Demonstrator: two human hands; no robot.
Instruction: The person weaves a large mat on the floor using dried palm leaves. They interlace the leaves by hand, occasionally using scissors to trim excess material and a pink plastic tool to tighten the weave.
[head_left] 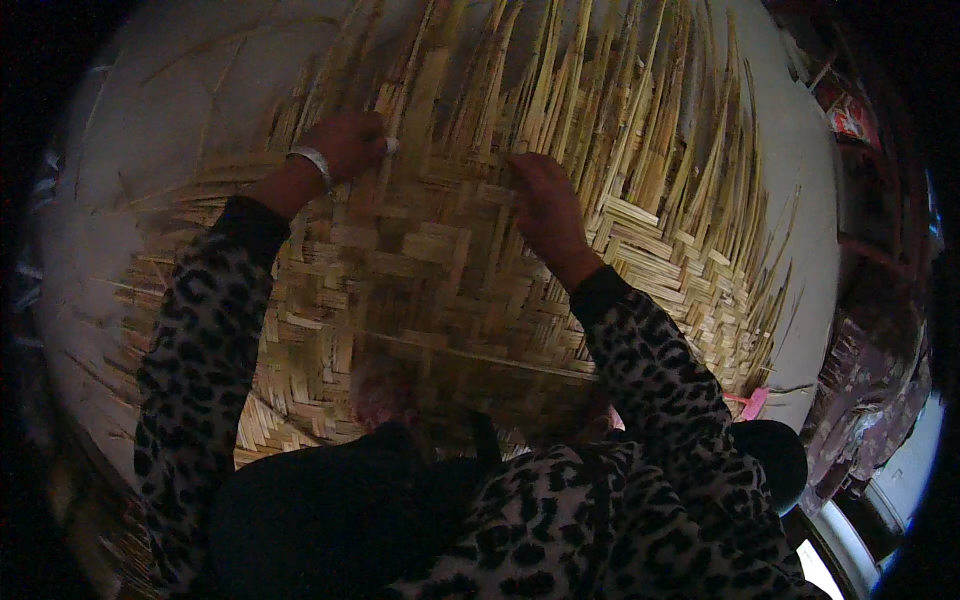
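Observation:
A large mat of flat bamboo strips [430,245], woven in a zigzag pattern, lies in front of me and under my legs. At its far edge, long unwoven strips [545,85] fan outward. My left hand [345,145] is closed at the far left part of the weave, beside an upright strip [405,65]; the fingertips are dim, and what they grip is hidden. Something small and white [391,146] shows at its fingers. To the right, my right hand [552,205] has its fingers curled together at the weave's far edge, touching the strips. What it pinches cannot be made out.
Loose strip ends stick out along the mat's left and right sides over the pale floor [805,150]. A pink piece [755,403] lies by the right edge. Crumpled purplish cloth [865,370] and a red item [850,115] are at the far right.

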